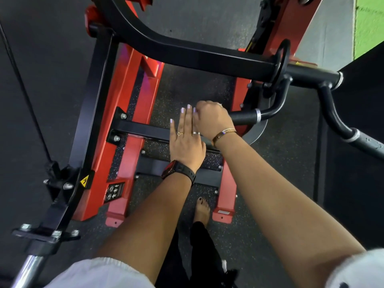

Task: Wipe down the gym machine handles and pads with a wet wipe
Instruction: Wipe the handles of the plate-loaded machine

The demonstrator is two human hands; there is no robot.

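My right hand [212, 119] is curled in a fist around the end of a black curved machine handle [247, 116] with a silver ring. No wipe shows in that fist; whatever is under the fingers is hidden. My left hand [186, 140] lies flat with fingers straight and together, its edge touching the right hand's knuckles, and it holds nothing visible. A second black handle [340, 123] curves down at the right from the same black bar [207, 57].
The red and black machine frame [124, 96] stands on speckled rubber flooring. A black cross-member [143, 129] runs under my hands. A chrome weight peg [29, 267] sticks out at lower left. My bare foot [202, 210] stands beside a red base foot [224, 213].
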